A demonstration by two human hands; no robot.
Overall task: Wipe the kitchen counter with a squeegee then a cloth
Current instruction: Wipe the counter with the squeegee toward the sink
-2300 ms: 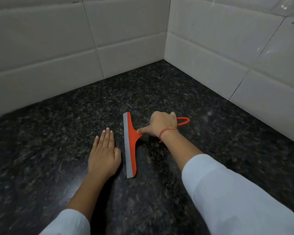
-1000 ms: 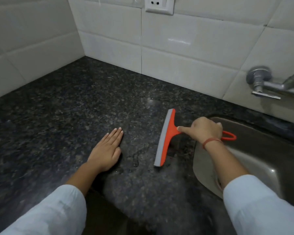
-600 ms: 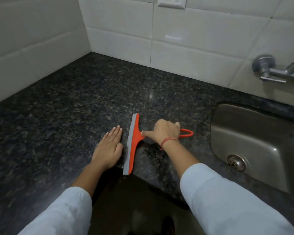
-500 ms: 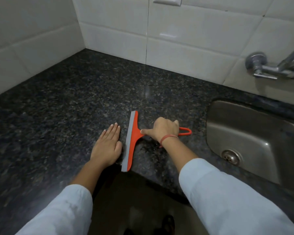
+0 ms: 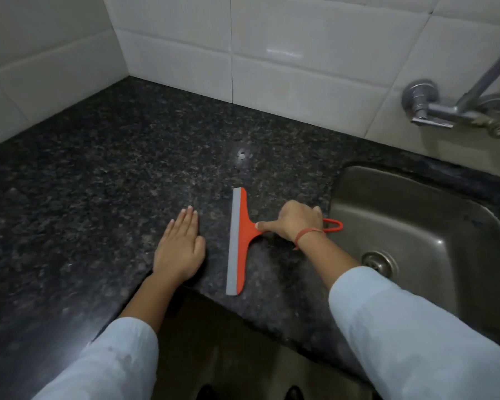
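An orange squeegee [image 5: 240, 238] with a grey rubber blade lies flat on the dark speckled granite counter [image 5: 104, 174], its blade running front to back near the counter's inner corner edge. My right hand [image 5: 293, 222] grips its handle, index finger stretched along the neck; the handle's loop sticks out behind the wrist toward the sink. My left hand [image 5: 179, 249] rests palm down on the counter, fingers together, a short way left of the blade and apart from it. No cloth is in view.
A steel sink [image 5: 433, 238] with a drain is sunk into the counter at the right. A wall tap [image 5: 433, 108] juts out above it. White tiled walls [image 5: 286, 53] meet in a corner at the back left. The counter's front edge cuts inward below my hands.
The squeegee and my right hand have moved right, away from my left hand, opening a gap between blade and fingers. My left hand has stayed flat on the counter.
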